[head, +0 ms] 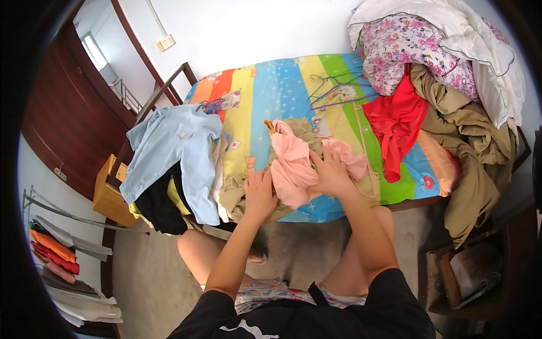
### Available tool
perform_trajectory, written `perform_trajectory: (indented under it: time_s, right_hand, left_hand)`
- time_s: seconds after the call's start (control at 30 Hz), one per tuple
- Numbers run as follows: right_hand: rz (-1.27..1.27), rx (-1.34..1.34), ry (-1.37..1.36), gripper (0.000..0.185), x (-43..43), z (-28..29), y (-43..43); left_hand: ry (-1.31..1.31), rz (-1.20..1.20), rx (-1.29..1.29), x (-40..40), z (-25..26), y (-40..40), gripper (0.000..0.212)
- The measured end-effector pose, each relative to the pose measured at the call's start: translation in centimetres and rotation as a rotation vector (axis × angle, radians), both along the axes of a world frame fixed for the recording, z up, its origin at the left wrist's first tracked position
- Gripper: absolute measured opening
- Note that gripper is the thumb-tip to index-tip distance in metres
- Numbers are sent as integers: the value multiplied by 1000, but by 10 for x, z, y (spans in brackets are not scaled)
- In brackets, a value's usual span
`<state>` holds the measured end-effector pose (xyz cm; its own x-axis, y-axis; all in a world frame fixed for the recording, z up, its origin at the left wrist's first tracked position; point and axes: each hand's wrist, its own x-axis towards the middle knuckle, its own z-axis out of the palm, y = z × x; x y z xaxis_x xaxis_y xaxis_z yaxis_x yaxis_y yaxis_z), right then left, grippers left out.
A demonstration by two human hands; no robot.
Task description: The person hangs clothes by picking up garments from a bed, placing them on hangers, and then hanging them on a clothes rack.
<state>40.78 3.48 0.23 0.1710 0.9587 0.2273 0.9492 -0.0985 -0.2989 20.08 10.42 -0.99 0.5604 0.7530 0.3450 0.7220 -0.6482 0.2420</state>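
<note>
A crumpled pink garment [292, 169] lies on the bed in front of me, bunched over khaki cloth [230, 193]. My left hand [259, 191] rests with curled fingers on the khaki cloth, at the left edge of the pink fabric; its grip is hidden. On the other side, my right hand [332, 173] has the pink fabric between thumb and fingers, with more of it bunched beyond the fingers. A small orange piece [268, 126] shows at the far end of the bundle. Beside the right hand lies a pink clothes hanger [365, 140].
Left on the bed, a light blue long-sleeved top [169, 140] covers black clothing [156, 203]. Purple and green hangers [338, 99] lie farther back. To the right are a red garment [398, 123], khaki bedding [470, 131] and a floral quilt [417, 46]. A metal bedrail [146, 112] borders the left side.
</note>
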Motion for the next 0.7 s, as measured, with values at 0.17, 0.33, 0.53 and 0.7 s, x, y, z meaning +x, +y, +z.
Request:
perform_trajectory:
  time_s: [0.17, 0.33, 0.53, 0.7]
  right_hand:
    - [9, 417, 509, 76, 25, -2, 16]
    - [-172, 866, 624, 67, 47, 20, 10]
    - [-351, 1141, 439, 50, 63, 32, -7]
    - [-560, 1263, 200, 35, 93, 18, -10]
  left_hand:
    - [-407, 29, -503, -4, 21, 14, 39]
    - [-746, -252, -629, -32, 55, 31, 37]
    - [-936, 33, -504, -23, 47, 35, 27]
    - [-1080, 372, -313, -47, 15, 57, 29]
